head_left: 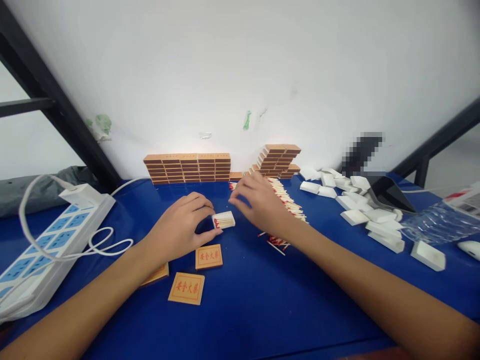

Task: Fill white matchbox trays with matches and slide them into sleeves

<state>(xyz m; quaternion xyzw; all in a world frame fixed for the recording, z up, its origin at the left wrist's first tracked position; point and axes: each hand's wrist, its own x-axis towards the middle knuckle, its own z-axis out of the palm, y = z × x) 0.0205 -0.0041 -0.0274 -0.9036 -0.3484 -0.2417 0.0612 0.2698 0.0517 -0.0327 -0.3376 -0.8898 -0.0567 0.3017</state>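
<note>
My left hand (180, 226) rests on the blue table (243, 310), its curled fingers pinching the left end of a small white matchbox tray (224, 220) that holds red-tipped matches. My right hand (258, 200) hovers just right of the tray with fingertips pinched together over a heap of loose matches (287, 200); whether matches sit between them I cannot make out. Three orange matchbox sleeves lie near my left wrist (209, 256) (186, 288) (156, 275), the last partly hidden under my arm.
Stacked orange matchboxes (187, 168) line the wall, with a second leaning stack (277, 161) to the right. Several white empty trays (367, 210) are scattered right. A white power strip (45, 245) with cable lies left. A black scoop (388, 192) and clear plastic bag (438, 225) sit far right.
</note>
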